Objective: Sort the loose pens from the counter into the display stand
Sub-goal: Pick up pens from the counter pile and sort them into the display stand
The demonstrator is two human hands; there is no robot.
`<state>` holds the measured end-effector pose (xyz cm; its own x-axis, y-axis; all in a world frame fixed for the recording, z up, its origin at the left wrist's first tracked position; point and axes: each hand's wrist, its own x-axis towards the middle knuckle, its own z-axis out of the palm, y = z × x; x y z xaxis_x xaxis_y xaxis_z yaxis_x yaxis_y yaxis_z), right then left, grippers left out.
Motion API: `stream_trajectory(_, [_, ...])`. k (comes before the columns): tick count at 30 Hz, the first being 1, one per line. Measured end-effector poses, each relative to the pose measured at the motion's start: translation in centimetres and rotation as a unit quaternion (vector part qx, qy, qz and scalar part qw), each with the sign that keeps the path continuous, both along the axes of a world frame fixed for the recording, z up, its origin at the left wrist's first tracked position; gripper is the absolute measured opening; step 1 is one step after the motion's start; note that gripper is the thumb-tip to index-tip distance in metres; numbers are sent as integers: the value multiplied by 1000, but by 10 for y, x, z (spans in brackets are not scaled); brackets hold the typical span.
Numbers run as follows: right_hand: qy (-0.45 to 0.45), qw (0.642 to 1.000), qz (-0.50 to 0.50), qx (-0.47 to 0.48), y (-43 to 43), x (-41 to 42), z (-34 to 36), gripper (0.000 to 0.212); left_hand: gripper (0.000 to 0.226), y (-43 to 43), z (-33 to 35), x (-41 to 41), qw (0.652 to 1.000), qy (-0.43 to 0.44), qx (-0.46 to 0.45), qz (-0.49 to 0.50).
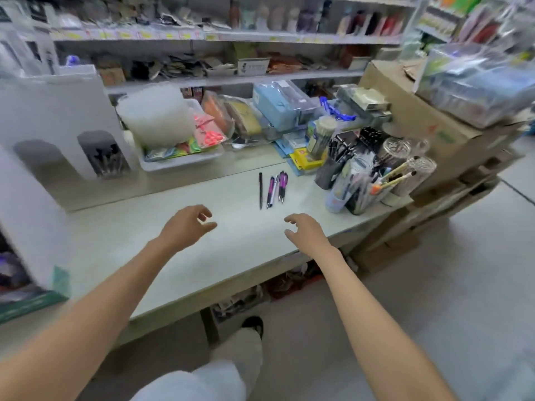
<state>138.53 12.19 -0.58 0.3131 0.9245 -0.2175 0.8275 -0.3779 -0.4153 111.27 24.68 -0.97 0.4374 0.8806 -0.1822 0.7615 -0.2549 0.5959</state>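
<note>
Your counter [139, 250] runs across the scene, a pale top with stocked shelves [231, 36] behind its far edge, their goods too blurred to name. At the far left of the counter stands the white display stand [58, 108], with arched openings in its front; the right opening [104, 160] holds a cluster of dark pens, and what the left one holds is not clear. At the far right, a large cardboard box [417, 123] sits beside the counter with wrapped packs on top. Near the middle of the far edge is a white tray [185, 164] of bright packets, with a stack of translucent plastic [156, 117] resting in it. At the right end of the counter stands a crowd of pen cups [362, 183], packed with pens and pencils. Both your forearms reach in from the near side. Your left hand [185, 227] hovers over the middle of the counter, fingers loosely curled and spread, gripping nothing. Your right hand [304, 231] hovers just to its right in the same relaxed curl, also with nothing in it. The loose pens [273, 191] lie on the bare counter just beyond the gap between your hands, closer to the right one, roughly parallel and pointing near to far. The black pen [260, 191] lies leftmost, slightly apart; the purple pens [283, 185] and a pale one lie close together beside it. All of them are well apart from the display stand.
</note>
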Motion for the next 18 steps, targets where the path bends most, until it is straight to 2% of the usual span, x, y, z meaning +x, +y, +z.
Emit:
stream_trajectory(6, [18, 999, -27, -2, 49, 75, -29, 43, 52, 54, -53, 115, 994, -62, -76, 50])
stream_trajectory(11, [75, 996, -38, -1, 77, 107, -45, 43, 76, 79, -88, 185, 987, -17, -119, 109])
stream_trajectory(16, [113, 992, -54, 7, 90, 126, -68, 41, 106, 72, -99, 243, 982, 54, -46, 175])
stream_trajectory(18, [123, 991, -48, 7, 93, 132, -78, 42, 111, 73, -102, 264, 976, 69, -10, 204])
